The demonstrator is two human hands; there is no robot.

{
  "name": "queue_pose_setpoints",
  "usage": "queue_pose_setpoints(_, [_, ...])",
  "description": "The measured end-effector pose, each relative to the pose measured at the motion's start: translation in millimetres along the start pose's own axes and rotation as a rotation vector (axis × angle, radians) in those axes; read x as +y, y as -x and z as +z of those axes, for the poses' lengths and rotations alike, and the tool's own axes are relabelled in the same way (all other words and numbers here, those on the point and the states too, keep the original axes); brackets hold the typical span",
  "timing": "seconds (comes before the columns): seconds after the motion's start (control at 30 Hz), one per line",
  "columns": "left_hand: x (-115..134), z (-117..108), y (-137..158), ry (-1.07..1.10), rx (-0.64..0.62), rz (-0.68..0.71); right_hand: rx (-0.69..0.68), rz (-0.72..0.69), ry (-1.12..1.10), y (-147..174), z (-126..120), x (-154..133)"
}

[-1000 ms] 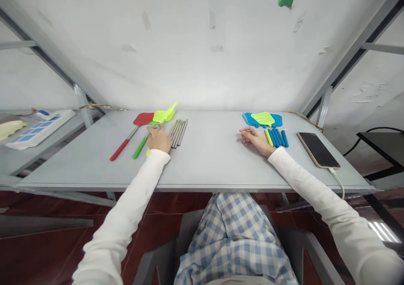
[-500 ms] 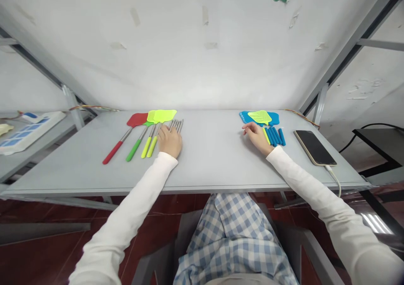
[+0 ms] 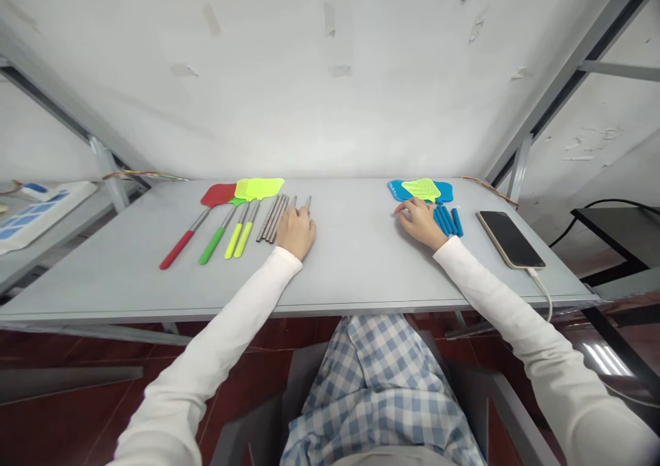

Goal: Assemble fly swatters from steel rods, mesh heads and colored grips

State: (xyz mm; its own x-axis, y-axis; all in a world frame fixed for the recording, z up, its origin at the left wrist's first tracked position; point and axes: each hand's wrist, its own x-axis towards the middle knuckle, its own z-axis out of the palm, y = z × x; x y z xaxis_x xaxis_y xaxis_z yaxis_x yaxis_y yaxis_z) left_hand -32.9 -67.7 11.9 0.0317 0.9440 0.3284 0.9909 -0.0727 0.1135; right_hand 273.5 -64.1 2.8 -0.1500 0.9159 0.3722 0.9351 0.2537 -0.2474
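My left hand (image 3: 296, 234) is closed over the metal rods, its fingers on one whose tip (image 3: 309, 202) shows past them, apart from the others. Just left of it, several bare metal rods (image 3: 273, 217) lie side by side. Farther left are assembled fly swatters: a red one (image 3: 178, 247), a green one (image 3: 212, 245) and two yellow ones (image 3: 244, 238). My right hand (image 3: 420, 225) rests with curled fingers beside the blue handle grips (image 3: 447, 220); whatever is under its fingers is hidden. Behind it, a yellow swatter head (image 3: 423, 189) lies on blue swatter heads (image 3: 446, 191).
A phone (image 3: 510, 239) with a white cable (image 3: 541, 289) lies at the right of the grey table (image 3: 355, 273). Wires run along the back corners. Metal frame posts (image 3: 518, 167) stand at both sides, and a white-and-blue box (image 3: 41, 218) is at the far left.
My left hand has shifted right, uncovering several rods and parting one from the group. My right hand now covers the yellow handle grip that showed beside the blue ones.
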Motion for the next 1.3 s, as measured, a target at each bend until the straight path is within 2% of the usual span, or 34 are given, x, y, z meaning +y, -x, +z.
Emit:
queue_pose_setpoints(0.07, [-5, 2, -4, 0.033, 0.022, -0.043, 0.055, -0.021, 0.089, 1, -2, -2])
queue_pose_setpoints(0.13, [-11, 4, -9, 0.068, -0.01, -0.086, 0.107, 0.055, 0.213, 3, -3, -2])
queue_pose_setpoints(0.23, [-17, 7, -15, 0.121, -0.081, -0.087, 0.089, 0.153, 0.293, 4, -4, 0])
queue_pose_setpoints(0.3, [-15, 8, -18, 0.175, -0.093, -0.061, 0.049, 0.128, 0.256, 5, -4, 0])
queue_pose_setpoints(0.37, [-7, 8, -22, 0.282, -0.102, -0.045, -0.006, 0.032, 0.162, 4, -3, -2])
queue_pose_setpoints(0.43, [6, 8, -28, 0.488, -0.145, -0.068, -0.071, -0.094, 0.053, 4, -3, -5])
queue_pose_setpoints(0.5, [23, 9, -35, 0.8, -0.247, -0.135, -0.108, -0.179, -0.028, 3, -2, -7])
queue_pose_setpoints(0.6, [50, 14, -44, 1.336, -0.447, -0.19, -0.07, -0.148, -0.022, 3, 0, -7])
queue_pose_setpoints(0.63, [58, 17, -47, 1.48, -0.475, -0.192, -0.058, -0.121, 0.004, 3, 1, -5])
queue_pose_setpoints(0.73, [71, 28, -50, 1.754, -0.424, -0.223, -0.057, -0.091, 0.047, 1, 2, 0])
queue_pose_setpoints(0.83, [70, 36, -51, 1.87, -0.371, -0.298, -0.042, -0.107, 0.003, -1, 2, 6])
queue_pose_setpoints(0.97, [63, 38, -52, 1.921, -0.419, -0.391, -0.023, -0.12, -0.099, -4, 4, 6])
queue_pose_setpoints(1.07, [63, 35, -51, 1.921, -0.443, -0.363, -0.021, -0.145, -0.158, -4, 6, 1])
queue_pose_setpoints(1.2, [67, 35, -47, 1.918, -0.411, -0.292, -0.024, -0.207, -0.175, -2, 6, -6])
queue_pose_setpoints(1.3, [67, 35, -46, 1.915, -0.363, -0.289, 0.001, -0.167, -0.136, -2, 6, -7])
